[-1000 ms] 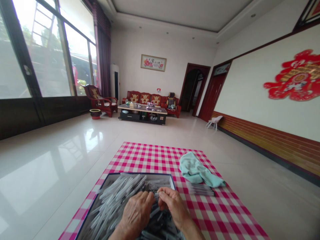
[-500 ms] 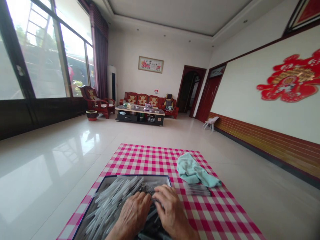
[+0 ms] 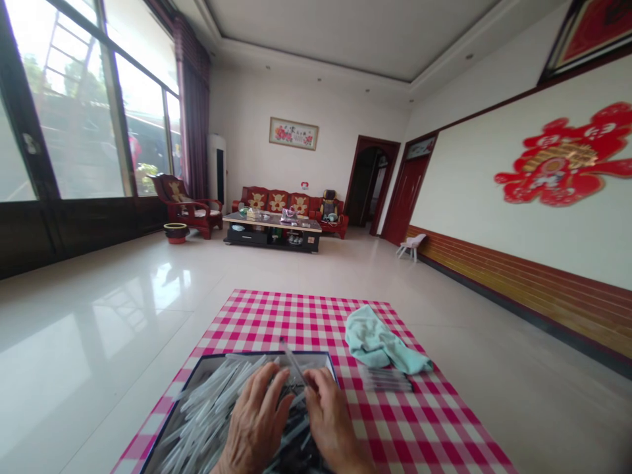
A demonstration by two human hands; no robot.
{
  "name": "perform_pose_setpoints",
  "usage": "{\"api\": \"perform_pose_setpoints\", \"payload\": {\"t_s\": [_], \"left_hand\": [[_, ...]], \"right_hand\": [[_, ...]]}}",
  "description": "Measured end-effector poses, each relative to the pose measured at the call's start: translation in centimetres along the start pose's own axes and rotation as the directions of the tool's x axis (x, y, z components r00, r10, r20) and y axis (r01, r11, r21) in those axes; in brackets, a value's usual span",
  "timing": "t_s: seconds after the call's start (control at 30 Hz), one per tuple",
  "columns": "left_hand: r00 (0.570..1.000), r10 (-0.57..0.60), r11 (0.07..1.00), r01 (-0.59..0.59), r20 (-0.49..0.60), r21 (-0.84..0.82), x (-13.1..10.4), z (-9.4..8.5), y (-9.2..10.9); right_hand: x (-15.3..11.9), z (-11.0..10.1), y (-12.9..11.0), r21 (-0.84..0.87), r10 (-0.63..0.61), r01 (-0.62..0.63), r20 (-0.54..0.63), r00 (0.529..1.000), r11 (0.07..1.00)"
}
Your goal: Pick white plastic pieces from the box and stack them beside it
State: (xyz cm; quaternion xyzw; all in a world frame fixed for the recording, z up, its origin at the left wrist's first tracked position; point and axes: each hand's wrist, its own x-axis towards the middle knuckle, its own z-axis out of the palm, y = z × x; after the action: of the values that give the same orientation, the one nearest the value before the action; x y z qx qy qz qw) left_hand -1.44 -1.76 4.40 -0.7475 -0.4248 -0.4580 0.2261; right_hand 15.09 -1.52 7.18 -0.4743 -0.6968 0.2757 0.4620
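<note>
My right hand (image 3: 330, 415) pinches a slim clear pen (image 3: 295, 363) between thumb and fingers. The pen slants up and to the left, with a dark tip at its far end. Beside it, my left hand (image 3: 257, 415) hovers over the box with bent fingers apart, and nothing shows in its grip. Below both hands sits a shallow box (image 3: 168, 421) with a dark blue rim. Whitish translucent tubes (image 3: 207, 401) fill its left side. Dark slim pieces (image 3: 299, 438) lie in its right side, partly hidden by my hands.
The box rests on a pink-and-white checked tablecloth (image 3: 395, 421). To its right lie a crumpled mint-green cloth (image 3: 370, 336) and a row of several clear pens (image 3: 388, 380). Across the tiled floor are a low coffee table (image 3: 271, 227) and a red wooden sofa (image 3: 291, 201).
My right hand has lifted a clear pen up out of the box. The left hand has moved slightly left, away from the right, and its fingers have spread. The view has shifted a little.
</note>
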Motion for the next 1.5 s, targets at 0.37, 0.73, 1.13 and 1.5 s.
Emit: {"api": "perform_pose_setpoints", "payload": {"t_s": [0.37, 0.73, 1.13, 1.5], "left_hand": [[0.979, 0.102, 0.978, -0.066, 0.177, -0.196, -0.9, 1.0, -0.3], [0.970, 0.166, 0.968, -0.125, 0.180, -0.219, -0.6, 1.0, 0.0], [0.992, 0.079, 0.972, -0.056, 0.093, -0.227, -0.8, 0.6, -0.9], [0.996, 0.038, 0.976, -0.021, 0.075, -0.215, -1.4, 0.8, -1.5]], "right_hand": [[-0.7, 2.5, 0.4, 0.490, 0.308, -0.345, 0.157, 0.938, 0.800], [-1.1, -0.4, 0.4, -0.443, -0.454, 0.430, 0.056, 0.889, 0.787], [-0.3, -10.0, 9.1, -0.619, -0.191, 0.140, -0.016, 0.982, 0.773], [-2.2, -13.9, 17.3, -0.645, -0.102, 0.002, -0.118, 0.988, 0.765]]}}
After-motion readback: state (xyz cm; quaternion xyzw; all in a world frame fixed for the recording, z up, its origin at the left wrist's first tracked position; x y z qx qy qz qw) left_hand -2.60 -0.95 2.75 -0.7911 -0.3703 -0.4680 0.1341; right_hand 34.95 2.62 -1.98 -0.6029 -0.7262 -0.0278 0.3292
